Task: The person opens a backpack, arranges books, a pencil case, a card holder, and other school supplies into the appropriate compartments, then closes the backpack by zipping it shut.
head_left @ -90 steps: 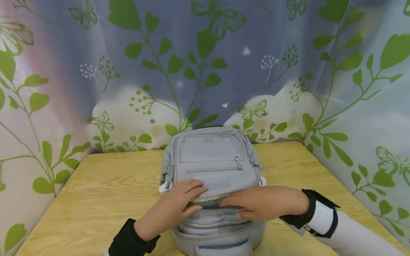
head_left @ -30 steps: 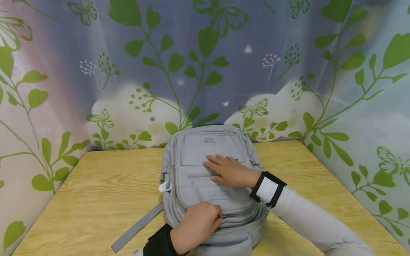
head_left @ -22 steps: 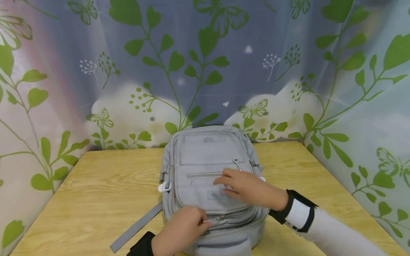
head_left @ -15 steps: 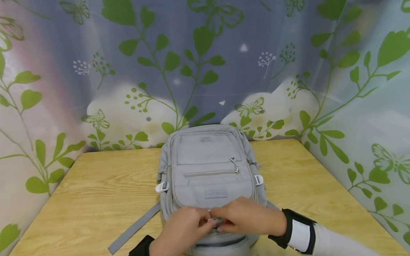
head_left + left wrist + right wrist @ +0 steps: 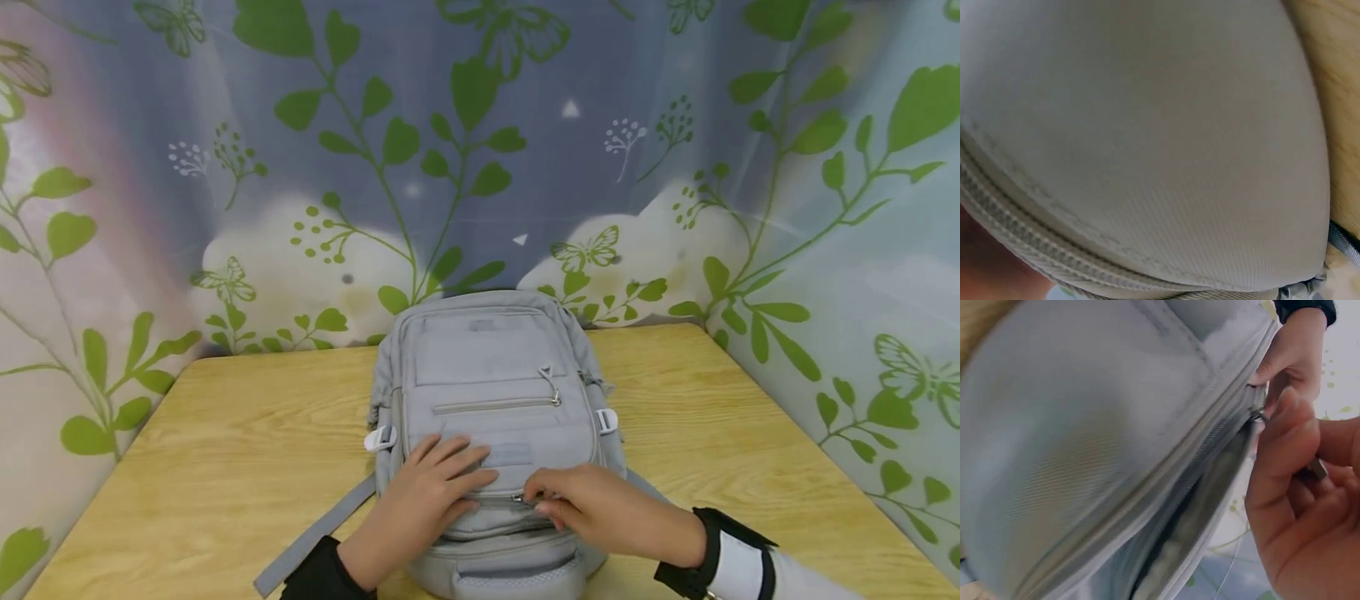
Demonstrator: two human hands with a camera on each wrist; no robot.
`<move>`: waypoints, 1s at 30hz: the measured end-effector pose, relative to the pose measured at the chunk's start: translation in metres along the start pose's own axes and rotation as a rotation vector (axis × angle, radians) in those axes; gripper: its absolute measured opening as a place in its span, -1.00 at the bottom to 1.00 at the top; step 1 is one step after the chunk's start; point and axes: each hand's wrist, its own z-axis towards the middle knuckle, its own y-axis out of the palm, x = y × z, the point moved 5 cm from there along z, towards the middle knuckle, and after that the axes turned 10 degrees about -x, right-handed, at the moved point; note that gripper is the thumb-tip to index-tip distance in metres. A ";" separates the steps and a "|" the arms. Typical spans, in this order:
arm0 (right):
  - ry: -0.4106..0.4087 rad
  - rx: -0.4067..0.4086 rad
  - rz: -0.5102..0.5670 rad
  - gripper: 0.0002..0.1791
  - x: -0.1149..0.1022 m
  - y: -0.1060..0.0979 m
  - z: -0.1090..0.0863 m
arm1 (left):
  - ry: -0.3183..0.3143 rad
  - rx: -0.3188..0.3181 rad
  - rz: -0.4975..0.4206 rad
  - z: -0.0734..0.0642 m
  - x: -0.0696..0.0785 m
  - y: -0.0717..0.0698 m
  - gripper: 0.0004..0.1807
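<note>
A grey backpack (image 5: 487, 354) lies front side up on the table, its handle end toward me. My left hand (image 5: 420, 504) rests on its front panel with fingers extended, just left of the zipper slider (image 5: 517, 498). The right hand (image 5: 603, 512) pinches the zipper pull (image 5: 1318, 469) between thumb and bent forefinger, in the right wrist view. A gap in the zipper (image 5: 1200, 500) runs from the slider along the bag there, with the left hand (image 5: 1297, 356) beyond. The left wrist view holds mostly the bag's fabric (image 5: 1166, 137) and a zipper track (image 5: 1041, 240).
The backpack rests on a wood-grain table (image 5: 255, 433). A grey strap (image 5: 315, 533) trails out to the left, and white buckles (image 5: 380, 438) sit at the bag's sides. A curtain (image 5: 360, 242) with leaves and butterflies stands behind the table and along both sides.
The opening that gaped three seconds ago is narrower. Half a second ago both hands met at the slider; since then the left has spread onto the panel and the right has shifted slightly right.
</note>
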 end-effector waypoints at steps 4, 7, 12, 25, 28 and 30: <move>0.054 0.002 -0.036 -0.87 0.014 -0.007 -0.019 | 0.025 0.054 0.019 -0.004 0.001 0.001 -0.70; 0.144 0.016 -0.094 -0.96 0.032 -0.023 -0.036 | 0.029 0.058 -0.018 -0.007 0.001 -0.001 -0.72; 0.275 0.047 -0.159 -0.92 0.069 -0.051 -0.050 | 0.028 0.012 -0.093 -0.009 -0.001 -0.003 -0.71; 0.449 0.410 -0.332 -0.91 0.152 -0.080 0.012 | 0.006 0.010 -0.170 -0.009 0.002 0.005 -0.68; 0.377 0.395 -0.157 -0.78 0.155 -0.074 0.018 | -0.014 -0.030 -0.198 -0.010 0.002 0.007 -0.67; 0.338 0.344 0.002 -0.59 0.158 -0.067 0.020 | -0.021 -0.049 -0.203 -0.011 0.002 0.007 -0.66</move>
